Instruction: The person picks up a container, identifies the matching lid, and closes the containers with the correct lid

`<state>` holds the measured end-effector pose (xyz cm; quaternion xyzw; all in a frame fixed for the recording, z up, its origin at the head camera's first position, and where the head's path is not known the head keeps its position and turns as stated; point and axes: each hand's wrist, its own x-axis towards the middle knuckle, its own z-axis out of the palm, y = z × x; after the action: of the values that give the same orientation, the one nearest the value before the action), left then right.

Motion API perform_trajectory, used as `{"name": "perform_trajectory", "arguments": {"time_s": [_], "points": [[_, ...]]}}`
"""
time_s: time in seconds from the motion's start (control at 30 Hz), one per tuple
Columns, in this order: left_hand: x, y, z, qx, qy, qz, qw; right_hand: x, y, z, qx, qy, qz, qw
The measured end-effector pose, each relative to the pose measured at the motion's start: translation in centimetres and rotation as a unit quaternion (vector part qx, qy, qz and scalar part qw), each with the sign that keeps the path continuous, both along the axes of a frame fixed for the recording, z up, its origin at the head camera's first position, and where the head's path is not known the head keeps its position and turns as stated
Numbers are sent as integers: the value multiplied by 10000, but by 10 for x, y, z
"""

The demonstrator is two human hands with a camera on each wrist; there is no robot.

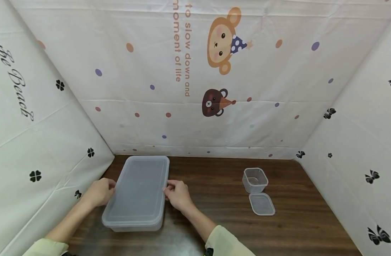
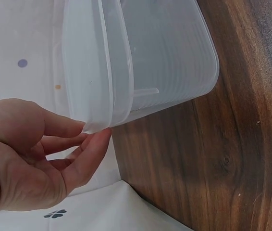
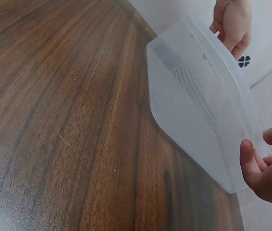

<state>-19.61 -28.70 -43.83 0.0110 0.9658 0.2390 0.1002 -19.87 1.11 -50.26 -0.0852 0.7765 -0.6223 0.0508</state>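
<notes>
A large translucent plastic food container (image 1: 131,229) stands upright on the table at left of centre in the head view, its frosted rectangular lid (image 1: 139,188) lying over the top. At the lid's left edge, my left hand (image 1: 101,192) pinches the rim between thumb and fingertips; the left wrist view shows this hand (image 2: 35,154) close up at the lid's corner (image 2: 95,103). My right hand (image 1: 178,195) pinches the opposite long edge. In the right wrist view, the thumb and fingers of that hand (image 3: 270,168) meet the rim, and the container's wall (image 3: 193,110) looks see-through.
To the right on the dark wood table (image 1: 208,177) stands a small clear open container (image 1: 255,181). Its square lid (image 1: 262,204) lies flat just in front of it. White printed cloth (image 1: 182,124) walls off the back and both sides.
</notes>
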Motion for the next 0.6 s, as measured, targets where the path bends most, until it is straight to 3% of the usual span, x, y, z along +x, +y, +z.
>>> {"name": "perform_trajectory", "arguments": {"time_s": [0.37,0.6], "points": [[1,-4,-4,385,-241,159,9988,-2,0,-3,-374,-272,63,9989],[0,-5,-5,537,-195,145,9983,0,0,-3,-357,-248,53,9990]]}}
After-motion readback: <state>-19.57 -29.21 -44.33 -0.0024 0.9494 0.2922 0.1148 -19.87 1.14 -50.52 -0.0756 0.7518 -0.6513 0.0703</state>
